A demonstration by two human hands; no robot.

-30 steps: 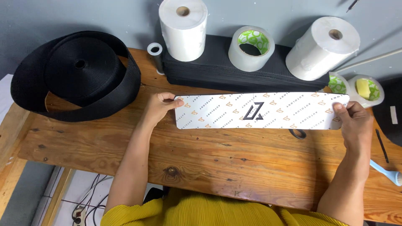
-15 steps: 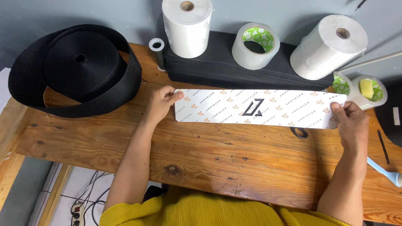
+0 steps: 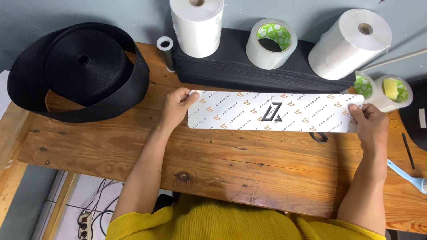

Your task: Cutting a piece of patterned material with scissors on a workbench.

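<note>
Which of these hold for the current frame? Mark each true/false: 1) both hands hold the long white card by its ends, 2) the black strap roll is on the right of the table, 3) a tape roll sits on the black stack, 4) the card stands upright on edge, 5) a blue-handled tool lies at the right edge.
1) True: the left hand and right hand grip the ends of the white card.
2) False: the black strap roll is on the left.
3) True: a tape roll sits on the black stack.
4) False: it lies flat along the table.
5) True: blue-handled tool.
</note>
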